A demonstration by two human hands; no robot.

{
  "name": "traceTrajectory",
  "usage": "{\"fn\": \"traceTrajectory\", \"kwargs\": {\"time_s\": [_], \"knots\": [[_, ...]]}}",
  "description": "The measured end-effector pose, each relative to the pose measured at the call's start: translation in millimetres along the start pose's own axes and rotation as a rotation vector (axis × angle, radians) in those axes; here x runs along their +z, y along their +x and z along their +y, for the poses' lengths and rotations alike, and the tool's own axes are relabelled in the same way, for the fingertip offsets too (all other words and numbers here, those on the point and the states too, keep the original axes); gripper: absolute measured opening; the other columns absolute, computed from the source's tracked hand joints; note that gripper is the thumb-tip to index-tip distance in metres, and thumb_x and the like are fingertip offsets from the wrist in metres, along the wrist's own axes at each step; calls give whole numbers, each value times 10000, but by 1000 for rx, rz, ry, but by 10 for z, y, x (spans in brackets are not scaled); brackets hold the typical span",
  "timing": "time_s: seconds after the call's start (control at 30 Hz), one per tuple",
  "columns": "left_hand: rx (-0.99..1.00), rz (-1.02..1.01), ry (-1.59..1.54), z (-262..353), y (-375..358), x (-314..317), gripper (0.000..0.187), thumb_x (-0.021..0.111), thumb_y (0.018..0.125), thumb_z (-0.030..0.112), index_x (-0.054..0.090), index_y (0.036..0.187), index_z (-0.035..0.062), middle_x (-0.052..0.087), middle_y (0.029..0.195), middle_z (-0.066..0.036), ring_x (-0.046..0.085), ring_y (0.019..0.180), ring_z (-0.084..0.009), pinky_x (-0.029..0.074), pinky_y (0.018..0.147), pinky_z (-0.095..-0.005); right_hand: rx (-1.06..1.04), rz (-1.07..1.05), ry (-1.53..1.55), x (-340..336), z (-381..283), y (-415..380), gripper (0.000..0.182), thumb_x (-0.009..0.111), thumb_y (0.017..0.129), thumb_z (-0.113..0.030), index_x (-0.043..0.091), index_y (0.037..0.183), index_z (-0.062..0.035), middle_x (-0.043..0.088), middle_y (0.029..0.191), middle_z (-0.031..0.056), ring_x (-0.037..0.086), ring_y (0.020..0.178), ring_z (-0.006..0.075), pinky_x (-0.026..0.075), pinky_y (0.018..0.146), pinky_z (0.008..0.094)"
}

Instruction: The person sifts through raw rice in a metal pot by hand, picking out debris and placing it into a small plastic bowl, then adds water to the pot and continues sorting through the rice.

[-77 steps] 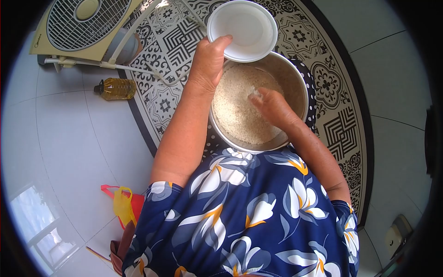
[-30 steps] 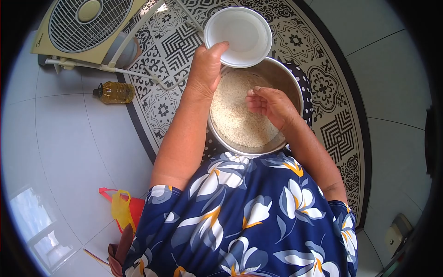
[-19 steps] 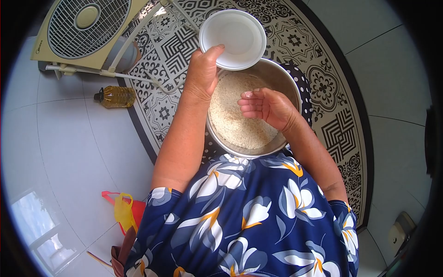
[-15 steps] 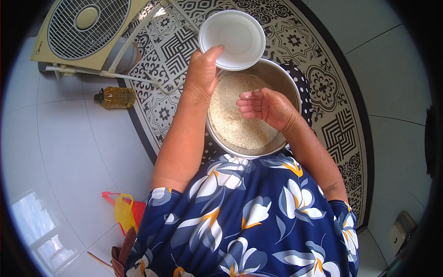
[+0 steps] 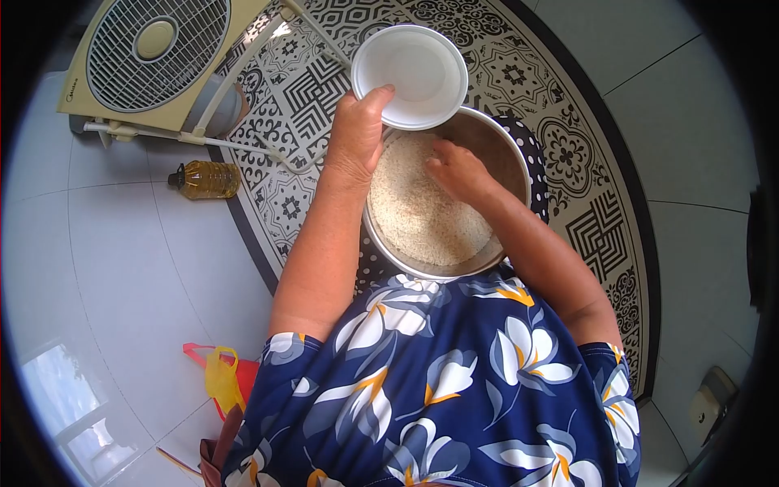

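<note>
A round white plastic bowl [image 5: 415, 73] is tilted toward the camera, and my left hand [image 5: 359, 130] grips its rim with the thumb inside. The bowl's inside looks empty. Below it stands a wide metal pot [image 5: 513, 162] holding pale grains like rice [image 5: 418, 207]. Over the grains, at the upper middle of the pot, is my right hand [image 5: 461, 172], palm down with the fingers curled together. Whether anything is between its fingertips is hidden.
A beige fan [image 5: 154, 49] on a white tube frame lies at the upper left. Near it a bottle of yellow oil [image 5: 209, 180] lies on the floor. Red and yellow bags [image 5: 223, 377] are at the lower left. The patterned mat [image 5: 568, 154] lies under the pot.
My right hand has turned from palm up to palm down and moved slightly up and left, its fingers now curled. My left hand still holds the bowl, almost unmoved.
</note>
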State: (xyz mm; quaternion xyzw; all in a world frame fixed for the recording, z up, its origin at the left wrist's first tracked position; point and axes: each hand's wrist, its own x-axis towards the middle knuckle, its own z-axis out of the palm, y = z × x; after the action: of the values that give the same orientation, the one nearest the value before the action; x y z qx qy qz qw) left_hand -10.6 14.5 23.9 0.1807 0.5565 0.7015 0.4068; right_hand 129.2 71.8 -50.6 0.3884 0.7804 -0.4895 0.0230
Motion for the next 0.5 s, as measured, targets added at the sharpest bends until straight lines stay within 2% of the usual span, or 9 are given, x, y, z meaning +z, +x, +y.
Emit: {"fn": "traceTrajectory", "kwargs": {"time_s": [0.13,0.2,0.27,0.33,0.37,0.5], "knots": [[8,-11,31,3,-6,6,379,516,803,76,474,1134,-104,556,1070,-193,557,1000,-235,417,919,-319,0,-28,-102,55,-144,221,510,570,789,-300,505,1177,25,549,1136,255,528,1091,334,406,949,381],[14,-12,31,1,-17,3,377,519,802,77,479,1128,-107,558,1069,-190,557,1000,-232,417,918,-318,-146,-130,-193,95,-281,204,538,599,767,-310,502,1158,47,548,1127,267,538,1071,342,424,928,380],[23,-12,31,-5,-16,-11,375,521,800,79,483,1122,-109,560,1069,-187,556,999,-228,417,917,-316,-182,-182,-164,197,-318,169,544,633,739,-318,515,1106,66,565,1075,270,556,1028,353,445,892,390],[26,-12,6,-20,-10,-44,370,521,803,86,492,1119,-104,567,1061,-178,558,997,-224,419,916,-320,-443,-315,-292,322,-293,111,521,645,720,-312,531,1069,57,576,1041,252,555,1010,364,443,880,395],[26,-8,6,-8,-16,-50,370,521,803,86,492,1119,-104,567,1061,-178,558,997,-224,419,916,-320,-608,-227,-223,404,-191,42,457,647,695,-280,560,1026,23,589,991,211,561,964,349,450,854,396],[31,-9,-27,37,-65,-53,370,510,806,89,495,1131,-88,572,1053,-167,562,989,-222,431,902,-326,-722,-309,-312,261,-147,-325,358,641,680,-218,596,978,-25,599,956,149,561,931,302,445,847,385]]}}
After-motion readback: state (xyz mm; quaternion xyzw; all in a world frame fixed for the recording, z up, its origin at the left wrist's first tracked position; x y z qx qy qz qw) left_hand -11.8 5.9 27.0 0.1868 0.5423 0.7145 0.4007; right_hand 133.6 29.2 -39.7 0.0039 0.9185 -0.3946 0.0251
